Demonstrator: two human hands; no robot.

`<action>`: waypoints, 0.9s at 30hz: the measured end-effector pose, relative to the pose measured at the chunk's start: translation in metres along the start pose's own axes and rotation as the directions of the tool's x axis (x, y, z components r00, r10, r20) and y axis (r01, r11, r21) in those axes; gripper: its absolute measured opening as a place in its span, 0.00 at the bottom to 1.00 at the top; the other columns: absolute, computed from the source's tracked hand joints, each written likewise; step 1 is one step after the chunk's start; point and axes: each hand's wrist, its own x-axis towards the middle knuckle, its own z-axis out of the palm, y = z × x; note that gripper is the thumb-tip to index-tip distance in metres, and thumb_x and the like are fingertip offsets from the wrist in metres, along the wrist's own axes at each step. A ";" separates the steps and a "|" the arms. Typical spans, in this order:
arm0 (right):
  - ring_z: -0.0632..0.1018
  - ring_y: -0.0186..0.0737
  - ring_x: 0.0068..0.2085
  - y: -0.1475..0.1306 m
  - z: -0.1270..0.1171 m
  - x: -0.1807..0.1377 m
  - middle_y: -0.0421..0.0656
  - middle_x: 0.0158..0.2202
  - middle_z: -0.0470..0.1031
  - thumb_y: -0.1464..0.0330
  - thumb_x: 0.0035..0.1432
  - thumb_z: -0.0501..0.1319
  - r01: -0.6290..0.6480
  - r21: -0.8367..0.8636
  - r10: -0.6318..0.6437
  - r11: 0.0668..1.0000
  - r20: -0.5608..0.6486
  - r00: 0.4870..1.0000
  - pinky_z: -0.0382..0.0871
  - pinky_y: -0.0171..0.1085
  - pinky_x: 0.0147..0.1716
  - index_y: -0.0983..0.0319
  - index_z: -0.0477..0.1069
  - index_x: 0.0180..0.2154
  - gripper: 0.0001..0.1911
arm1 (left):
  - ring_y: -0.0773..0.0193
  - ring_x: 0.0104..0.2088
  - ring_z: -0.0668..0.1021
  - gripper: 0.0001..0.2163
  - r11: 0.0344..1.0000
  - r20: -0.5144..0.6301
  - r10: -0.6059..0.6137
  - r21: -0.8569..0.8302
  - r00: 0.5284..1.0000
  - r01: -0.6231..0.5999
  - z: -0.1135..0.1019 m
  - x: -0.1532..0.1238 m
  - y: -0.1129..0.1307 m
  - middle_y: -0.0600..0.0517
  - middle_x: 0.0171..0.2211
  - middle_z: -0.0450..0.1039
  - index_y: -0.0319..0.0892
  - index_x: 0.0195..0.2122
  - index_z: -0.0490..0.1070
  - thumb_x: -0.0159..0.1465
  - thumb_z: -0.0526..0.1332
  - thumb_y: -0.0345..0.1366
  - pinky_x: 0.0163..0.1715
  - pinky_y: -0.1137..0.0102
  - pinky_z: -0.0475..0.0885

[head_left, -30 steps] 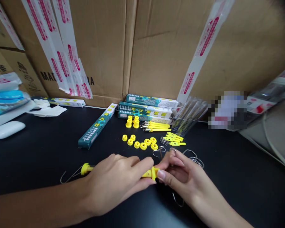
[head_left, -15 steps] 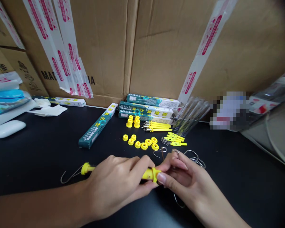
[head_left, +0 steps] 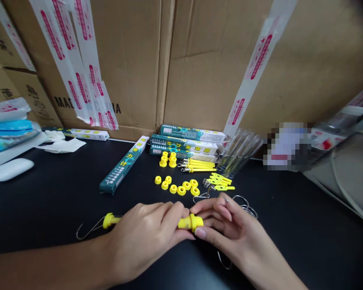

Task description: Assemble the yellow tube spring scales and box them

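My left hand (head_left: 145, 237) is wrapped round a yellow plastic tube (head_left: 189, 222) that lies across the black table. A yellow cap (head_left: 109, 220) and a wire hook (head_left: 86, 232) stick out at its left end. My right hand (head_left: 226, 225) pinches the tube's flanged right end with thumb and fingers. A bent wire (head_left: 224, 262) shows under the right hand. Just beyond the hands lie several yellow rings (head_left: 181, 187), yellow caps (head_left: 167, 160), yellow rods (head_left: 199, 164), yellow clips (head_left: 220, 182) and loose wire hooks (head_left: 248, 203).
Teal boxes (head_left: 187, 141) are stacked at the back by taped cardboard cartons (head_left: 199, 60); one teal box (head_left: 124, 165) lies apart. Clear sleeves (head_left: 240, 151) lean to the right. A white mouse (head_left: 10, 169), white cloth (head_left: 62, 146) and blue packets (head_left: 6, 135) are at the left.
Both hands stay on the yellow tube with only small finger shifts. The view has tilted slightly, so the parts sit a little lower in the picture.
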 end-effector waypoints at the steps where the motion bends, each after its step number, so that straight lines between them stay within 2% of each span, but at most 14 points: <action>1: 0.81 0.36 0.35 0.000 0.000 0.001 0.39 0.37 0.78 0.67 0.51 0.74 -0.010 -0.006 0.010 1.000 -0.006 1.000 0.78 0.33 0.37 0.58 0.60 0.28 0.21 | 0.60 0.25 0.82 0.16 1.000 0.001 0.003 -0.002 1.000 -0.003 0.000 0.000 0.000 0.54 0.26 0.76 0.43 0.34 0.63 0.75 0.46 0.44 0.20 0.69 0.76; 4: 0.82 0.38 0.35 -0.001 -0.003 0.003 0.37 0.32 0.79 0.68 0.48 0.76 -0.046 -0.023 0.046 0.999 0.011 0.999 0.78 0.33 0.38 0.57 0.56 0.26 0.25 | 0.59 0.27 0.82 0.13 1.000 -0.007 0.021 -0.006 1.000 -0.021 0.001 -0.002 -0.001 0.52 0.28 0.77 0.41 0.36 0.65 0.74 0.49 0.41 0.24 0.66 0.79; 7: 0.82 0.39 0.37 -0.003 -0.007 0.004 0.37 0.32 0.79 0.70 0.45 0.77 -0.048 -0.047 0.049 0.998 0.012 0.999 0.78 0.33 0.39 0.57 0.55 0.26 0.27 | 0.56 0.34 0.82 0.06 0.997 0.004 0.079 -0.004 0.997 -0.079 0.000 -0.005 -0.002 0.49 0.34 0.77 0.38 0.44 0.68 0.71 0.53 0.30 0.32 0.62 0.81; 10: 0.82 0.39 0.38 -0.007 -0.010 0.005 0.38 0.33 0.80 0.68 0.46 0.77 -0.037 -0.036 0.037 0.999 -0.013 0.999 0.78 0.33 0.39 0.57 0.56 0.26 0.27 | 0.54 0.47 0.78 0.18 0.991 0.092 0.135 -0.032 0.987 -0.132 -0.003 -0.007 -0.005 0.45 0.47 0.76 0.36 0.58 0.63 0.67 0.52 0.21 0.47 0.60 0.77; 13: 0.82 0.41 0.41 -0.012 -0.010 0.006 0.39 0.35 0.80 0.66 0.48 0.76 -0.039 0.025 0.040 0.999 -0.014 0.999 0.78 0.37 0.45 0.58 0.57 0.28 0.25 | 0.60 0.53 0.75 0.22 0.986 0.128 0.065 -0.162 0.990 -0.044 -0.011 -0.002 -0.010 0.48 0.53 0.72 0.44 0.63 0.60 0.69 0.52 0.22 0.54 0.66 0.73; 15: 0.82 0.42 0.42 -0.015 -0.010 0.006 0.39 0.36 0.78 0.66 0.49 0.75 -0.031 0.041 0.033 0.999 -0.042 0.999 0.78 0.40 0.48 0.58 0.57 0.29 0.24 | 0.63 0.52 0.75 0.21 0.976 0.116 -0.006 -0.213 0.993 0.031 -0.016 0.001 -0.014 0.52 0.52 0.72 0.50 0.62 0.61 0.70 0.55 0.26 0.54 0.68 0.72; 17: 0.81 0.42 0.43 -0.015 -0.011 0.007 0.40 0.38 0.77 0.65 0.51 0.75 -0.025 0.014 0.026 1.000 -0.077 0.997 0.77 0.40 0.49 0.58 0.58 0.29 0.23 | 0.62 0.53 0.76 0.21 0.977 0.124 -0.068 -0.194 0.990 0.091 -0.022 0.002 -0.019 0.52 0.53 0.73 0.50 0.61 0.61 0.68 0.61 0.31 0.55 0.66 0.72; 20: 0.81 0.43 0.43 -0.014 -0.013 0.007 0.42 0.39 0.77 0.64 0.52 0.74 -0.040 -0.048 0.035 0.998 -0.091 0.995 0.77 0.41 0.49 0.58 0.60 0.30 0.21 | 0.57 0.51 0.77 0.30 0.971 0.156 -0.187 -0.121 0.970 0.207 -0.029 -0.006 -0.030 0.50 0.52 0.73 0.48 0.60 0.61 0.59 0.71 0.36 0.52 0.62 0.74; 23: 0.81 0.45 0.42 -0.013 -0.015 0.008 0.43 0.39 0.77 0.63 0.51 0.74 -0.048 -0.063 0.041 0.997 -0.111 0.993 0.77 0.42 0.49 0.59 0.63 0.30 0.19 | 0.56 0.47 0.79 0.32 0.952 0.172 -0.275 -0.091 0.946 0.293 -0.037 -0.019 -0.047 0.52 0.49 0.75 0.51 0.60 0.61 0.56 0.73 0.40 0.48 0.61 0.75; 25: 0.81 0.46 0.43 -0.013 -0.015 0.008 0.43 0.39 0.78 0.62 0.50 0.74 -0.050 -0.054 0.042 0.997 -0.136 0.990 0.77 0.42 0.49 0.59 0.64 0.31 0.20 | 0.58 0.42 0.80 0.32 0.940 0.214 -0.281 -0.138 0.936 0.313 -0.041 -0.026 -0.058 0.54 0.44 0.77 0.51 0.57 0.65 0.52 0.75 0.43 0.44 0.65 0.77; 27: 0.82 0.47 0.44 -0.015 -0.014 0.007 0.43 0.39 0.78 0.62 0.50 0.75 -0.055 -0.039 0.048 0.998 -0.159 0.986 0.77 0.42 0.50 0.59 0.64 0.31 0.19 | 0.60 0.40 0.80 0.31 0.935 0.241 -0.274 -0.161 0.931 0.317 -0.044 -0.029 -0.066 0.55 0.42 0.77 0.51 0.55 0.67 0.51 0.76 0.40 0.41 0.68 0.77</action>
